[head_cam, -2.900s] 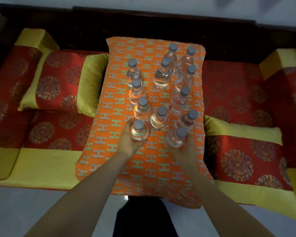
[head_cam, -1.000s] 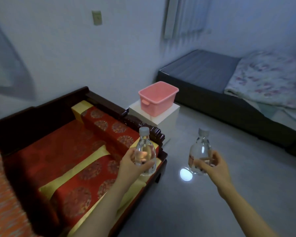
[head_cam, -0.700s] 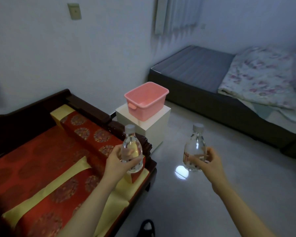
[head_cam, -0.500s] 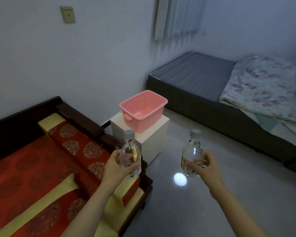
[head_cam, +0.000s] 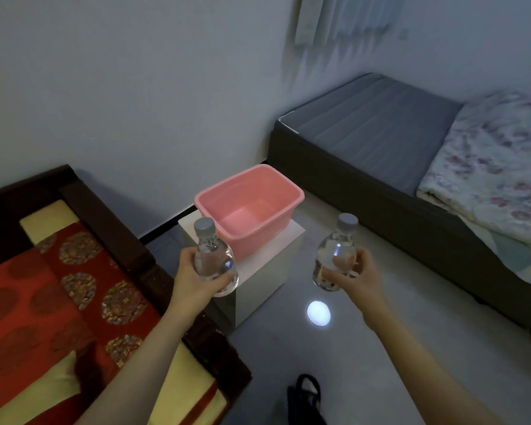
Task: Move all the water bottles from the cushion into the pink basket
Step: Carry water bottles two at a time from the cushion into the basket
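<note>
The pink basket (head_cam: pixel 284 187) stands on a white cube stand (head_cam: pixel 276 253) between the sofa and the bed; nothing shows inside it. My left hand (head_cam: pixel 193 279) grips a clear water bottle (head_cam: pixel 212 256) with a grey cap, held upright just in front of the basket's near left corner. My right hand (head_cam: pixel 354 276) grips a second clear water bottle (head_cam: pixel 334 248), upright, to the right of the stand above the floor. The orange cushion and the other bottles are out of view.
A dark wooden sofa (head_cam: pixel 111 222) with red and yellow cushions fills the lower left. A low bed (head_cam: pixel 380 124) with a floral quilt (head_cam: pixel 497 161) runs along the right. Grey floor (head_cam: pixel 350 348) with a light reflection lies between. A dark shoe (head_cam: pixel 304 400) shows at the bottom.
I lifted two bottles off the orange cushion and turned right. Since then I have come closer to the pink basket, which now sits just beyond my left hand.
</note>
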